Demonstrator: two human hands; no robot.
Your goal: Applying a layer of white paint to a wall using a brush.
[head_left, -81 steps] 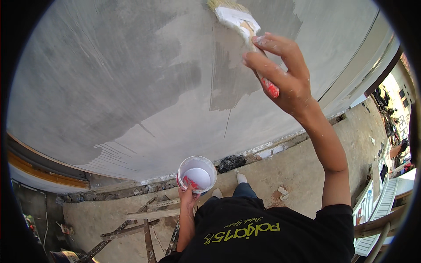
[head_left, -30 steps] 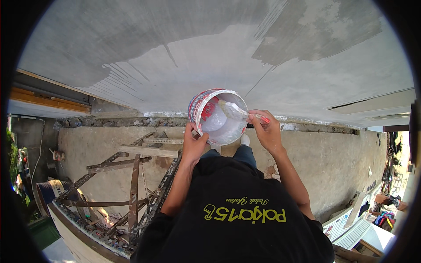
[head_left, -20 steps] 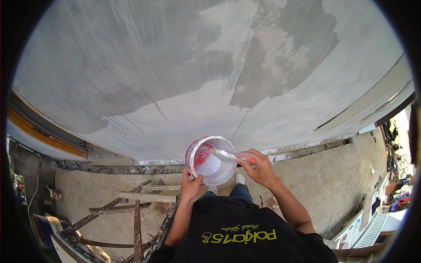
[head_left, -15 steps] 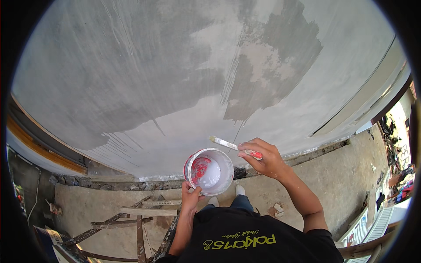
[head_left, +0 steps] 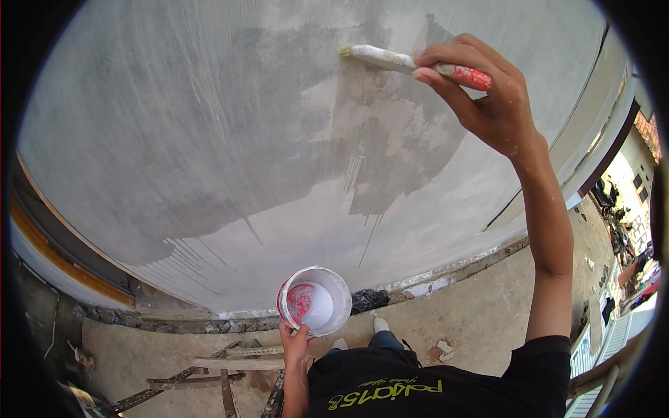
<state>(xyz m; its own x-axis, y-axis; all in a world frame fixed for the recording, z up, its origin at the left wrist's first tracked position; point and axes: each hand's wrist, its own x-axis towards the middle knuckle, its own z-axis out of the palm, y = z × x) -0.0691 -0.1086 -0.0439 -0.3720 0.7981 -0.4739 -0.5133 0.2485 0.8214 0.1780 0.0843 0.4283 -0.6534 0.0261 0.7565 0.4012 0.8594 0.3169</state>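
My right hand is raised high in front of the wall, its fingers closed round the red end of a paintbrush. The brush points left, its pale bristles at or close to the wall; contact is hard to tell. Lower down, my left hand grips the near edge of a small bucket. White liquid lies in the bucket, and a red patch marks its inside. Darker grey, wet-looking areas with drips running down cover much of the pale wall.
At the lower left stands a worn wooden trestle or ladder. A black plastic heap lies at the wall's foot, beside a rough gutter. A yellowish wooden frame borders the wall on the left. Rubble sits on the concrete floor.
My right hand has lifted the brush from above the bucket up to the upper wall. The bucket in my left hand appears slightly lower and further left.
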